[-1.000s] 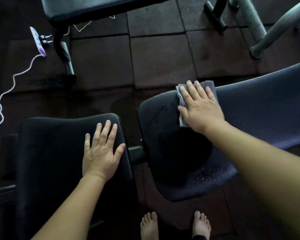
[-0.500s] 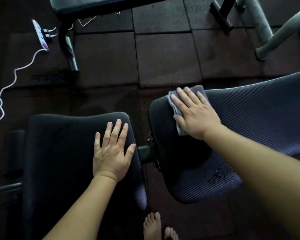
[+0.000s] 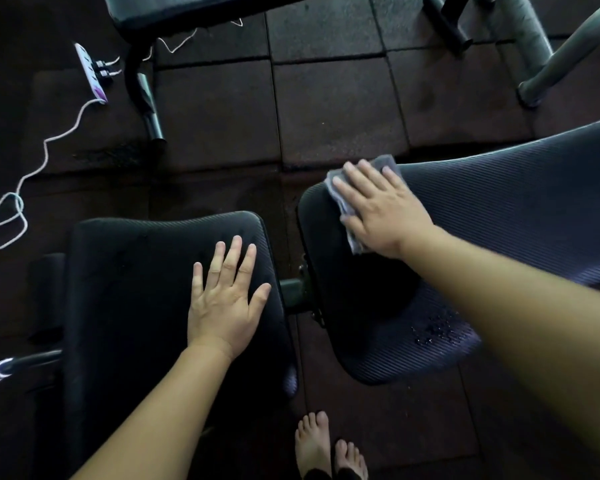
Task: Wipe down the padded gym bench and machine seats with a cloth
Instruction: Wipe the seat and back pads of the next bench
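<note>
Two dark ribbed pads lie below me. My right hand (image 3: 381, 209) presses a folded grey cloth (image 3: 343, 199) flat against the far left corner of the long bench pad (image 3: 520, 209), fingers straight. Water droplets sit on that pad's near edge under my forearm. On the black seat pad (image 3: 136, 289) to the left, my left hand (image 3: 226, 299) rests palm down with the fingers spread, holding nothing. A metal bracket (image 3: 297, 294) joins the two pads.
A second bench (image 3: 194, 8) with a metal leg (image 3: 146, 95) stands at the top. A white power strip (image 3: 90, 72) and its cord (image 3: 32, 174) lie on the rubber floor tiles at left. Grey machine tubes (image 3: 548, 74) rise at top right. My bare feet (image 3: 326, 445) are below.
My right hand and the cloth slid a little toward the pad's left end and far edge. The view shifted, so both pads sit further right and lower. My feet drew together.
</note>
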`<state>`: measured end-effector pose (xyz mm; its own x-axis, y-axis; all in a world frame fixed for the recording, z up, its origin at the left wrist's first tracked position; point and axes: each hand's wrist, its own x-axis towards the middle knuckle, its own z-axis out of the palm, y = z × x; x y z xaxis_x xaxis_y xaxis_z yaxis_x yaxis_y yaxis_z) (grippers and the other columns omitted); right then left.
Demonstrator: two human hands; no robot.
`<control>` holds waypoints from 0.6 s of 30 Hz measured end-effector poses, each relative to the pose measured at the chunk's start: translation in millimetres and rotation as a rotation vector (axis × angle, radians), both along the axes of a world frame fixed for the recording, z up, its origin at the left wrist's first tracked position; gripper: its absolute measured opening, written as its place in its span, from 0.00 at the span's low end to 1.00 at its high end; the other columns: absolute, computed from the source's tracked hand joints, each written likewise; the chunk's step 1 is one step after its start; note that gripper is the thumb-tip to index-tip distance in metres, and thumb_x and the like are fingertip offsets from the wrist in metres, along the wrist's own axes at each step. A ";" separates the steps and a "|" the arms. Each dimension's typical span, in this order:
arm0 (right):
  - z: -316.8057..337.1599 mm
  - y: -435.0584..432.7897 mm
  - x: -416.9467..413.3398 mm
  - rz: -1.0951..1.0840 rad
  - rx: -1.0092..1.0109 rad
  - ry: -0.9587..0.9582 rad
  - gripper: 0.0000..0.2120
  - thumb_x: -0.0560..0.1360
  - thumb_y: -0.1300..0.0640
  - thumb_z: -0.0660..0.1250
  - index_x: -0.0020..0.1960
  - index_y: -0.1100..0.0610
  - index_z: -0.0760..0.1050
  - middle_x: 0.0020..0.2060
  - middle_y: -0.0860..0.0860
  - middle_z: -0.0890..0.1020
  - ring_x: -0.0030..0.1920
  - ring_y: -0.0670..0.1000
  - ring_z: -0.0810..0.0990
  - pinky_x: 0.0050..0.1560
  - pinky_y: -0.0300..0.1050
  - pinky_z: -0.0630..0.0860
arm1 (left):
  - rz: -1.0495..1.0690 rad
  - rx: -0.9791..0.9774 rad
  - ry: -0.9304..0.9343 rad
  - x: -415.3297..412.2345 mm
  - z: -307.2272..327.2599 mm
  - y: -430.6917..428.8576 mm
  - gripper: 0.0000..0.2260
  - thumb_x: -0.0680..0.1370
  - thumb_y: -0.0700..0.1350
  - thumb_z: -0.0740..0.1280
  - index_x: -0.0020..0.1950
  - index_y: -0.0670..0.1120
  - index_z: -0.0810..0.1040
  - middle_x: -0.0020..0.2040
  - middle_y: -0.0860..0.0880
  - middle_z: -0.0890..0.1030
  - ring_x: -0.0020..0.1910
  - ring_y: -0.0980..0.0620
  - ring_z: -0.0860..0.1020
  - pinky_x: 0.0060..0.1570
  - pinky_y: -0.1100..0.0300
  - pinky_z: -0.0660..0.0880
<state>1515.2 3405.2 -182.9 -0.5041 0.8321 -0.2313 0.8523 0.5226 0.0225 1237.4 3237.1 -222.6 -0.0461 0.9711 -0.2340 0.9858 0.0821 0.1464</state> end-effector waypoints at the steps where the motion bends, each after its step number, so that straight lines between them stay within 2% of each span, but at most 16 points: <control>1: -1.3 7.0 -10.6 -0.098 0.003 -0.010 0.32 0.83 0.39 0.49 0.85 0.48 0.49 0.84 0.52 0.49 0.84 0.54 0.45 0.81 0.55 0.42 | 0.011 0.009 -0.005 1.0 0.8 -9.5 0.32 0.82 0.66 0.42 0.85 0.56 0.44 0.85 0.56 0.39 0.83 0.54 0.35 0.81 0.43 0.37; 4: -10.9 -14.7 -40.8 -0.214 0.014 0.049 0.34 0.84 0.39 0.49 0.85 0.51 0.46 0.84 0.53 0.46 0.83 0.54 0.41 0.82 0.57 0.41 | 0.037 0.029 -0.019 5.4 -1.4 -28.3 0.32 0.83 0.65 0.44 0.85 0.55 0.47 0.86 0.55 0.42 0.84 0.53 0.37 0.82 0.42 0.39; 10: -22.4 -165.3 -14.6 0.178 -0.030 0.050 0.34 0.82 0.40 0.55 0.84 0.52 0.56 0.83 0.54 0.54 0.83 0.56 0.50 0.81 0.59 0.50 | 0.038 0.075 -0.006 7.1 -7.8 -31.8 0.32 0.83 0.64 0.45 0.86 0.54 0.49 0.86 0.54 0.43 0.84 0.52 0.40 0.82 0.41 0.42; 12: -16.7 -162.2 17.6 0.282 -0.057 0.022 0.34 0.81 0.39 0.56 0.83 0.50 0.59 0.83 0.53 0.57 0.83 0.55 0.54 0.80 0.57 0.51 | 0.045 0.100 -0.009 8.8 -9.2 -32.4 0.31 0.83 0.64 0.47 0.85 0.54 0.51 0.86 0.53 0.46 0.85 0.51 0.43 0.82 0.40 0.45; 13: -14.7 -144.1 32.0 0.271 -0.028 0.009 0.34 0.80 0.39 0.57 0.82 0.50 0.60 0.82 0.53 0.58 0.82 0.56 0.57 0.79 0.57 0.53 | 0.048 0.105 -0.012 9.1 -9.1 -32.5 0.31 0.83 0.64 0.47 0.85 0.54 0.52 0.86 0.53 0.47 0.85 0.50 0.44 0.82 0.40 0.46; 15: -5.4 -92.3 52.1 0.087 0.038 -0.002 0.34 0.79 0.40 0.59 0.82 0.50 0.60 0.82 0.54 0.60 0.82 0.57 0.58 0.78 0.59 0.55 | 0.049 0.111 -0.010 8.7 -8.5 -32.1 0.32 0.83 0.64 0.47 0.85 0.54 0.52 0.86 0.53 0.48 0.85 0.50 0.44 0.82 0.39 0.46; 18: 4.7 -46.5 47.8 -0.224 0.057 -0.022 0.34 0.82 0.39 0.53 0.84 0.50 0.52 0.84 0.53 0.51 0.83 0.55 0.48 0.81 0.58 0.48 | 0.051 0.121 -0.003 8.8 -9.6 -31.1 0.31 0.83 0.64 0.47 0.85 0.54 0.53 0.86 0.53 0.48 0.85 0.50 0.44 0.82 0.40 0.46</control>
<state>1563.1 3358.7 -178.2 -0.3005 0.9348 -0.1894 0.9460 0.3174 0.0660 1246.2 3206.0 -232.2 -0.0956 0.9887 -0.1157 0.9803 0.1137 0.1617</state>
